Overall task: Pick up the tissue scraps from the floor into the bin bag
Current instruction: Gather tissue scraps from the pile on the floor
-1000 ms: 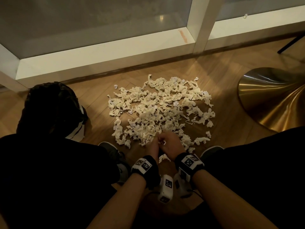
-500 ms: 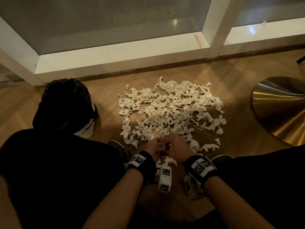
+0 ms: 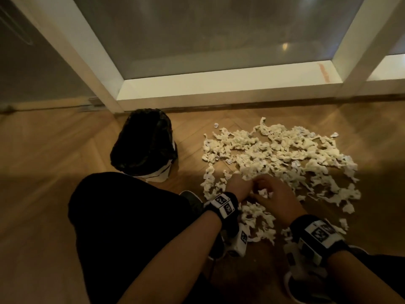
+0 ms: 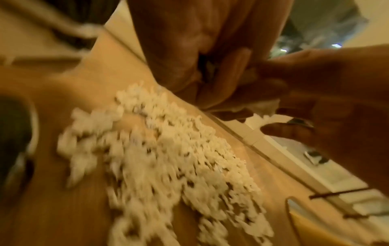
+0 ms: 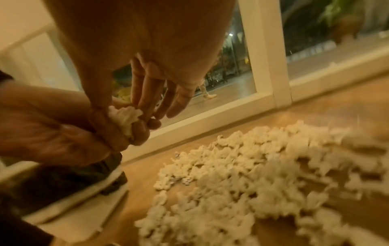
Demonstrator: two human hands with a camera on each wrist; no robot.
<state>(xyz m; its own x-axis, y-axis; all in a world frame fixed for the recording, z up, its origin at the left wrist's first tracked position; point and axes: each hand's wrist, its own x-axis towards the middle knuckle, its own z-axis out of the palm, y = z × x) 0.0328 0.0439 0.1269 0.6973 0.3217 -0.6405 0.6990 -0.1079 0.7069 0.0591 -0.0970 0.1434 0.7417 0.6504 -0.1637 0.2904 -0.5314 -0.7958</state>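
A wide heap of white tissue scraps [image 3: 282,156] lies on the wooden floor in front of me. At its near edge my left hand [image 3: 245,186] and right hand [image 3: 266,194] meet over a small wad of scraps [image 5: 126,116]. The left hand [image 5: 63,133] curls its fingers round the wad. The right hand [image 5: 134,108] pinches the wad between thumb and fingers [image 5: 145,93]. In the left wrist view the wad [image 4: 261,106] shows between both hands. The black bin bag [image 3: 144,145] stands to the left of the heap, apart from both hands.
The bag lines a white bin [image 3: 161,175]. A white window frame [image 3: 219,88] runs along the floor behind the heap. My black-clad knee [image 3: 131,216] and shoe [image 3: 192,199] sit between the bag and my hands. A brass base [image 4: 315,224] stands right of the heap.
The head view has swung left, so the heap and hands now sit further right and the bin bag nearer the middle. Both hands stay together at the heap's near edge.
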